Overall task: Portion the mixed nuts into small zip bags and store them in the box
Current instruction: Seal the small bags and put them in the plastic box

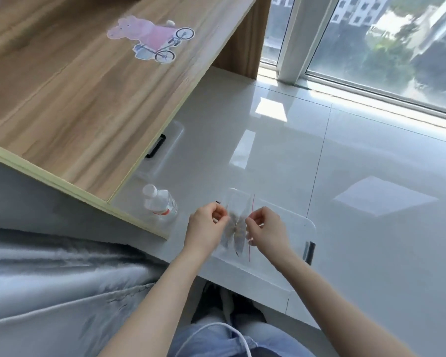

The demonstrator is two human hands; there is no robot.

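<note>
While over box (pixel 291 258), left hand (pixel 206 225), right hand (pixel 264 229) pinch zip bag (pixel 236 228).

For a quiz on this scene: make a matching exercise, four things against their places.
Things:
1 zip bag
2 bottle
3 clear box
4 sticker

Places:
A on the wooden panel
B beside the wooden panel's near corner
C pinched between both hands
D on the white surface, under the hands

Pairs: 1-C, 2-B, 3-D, 4-A

Head view, looking down — close over hands (pixel 236 228)
</note>
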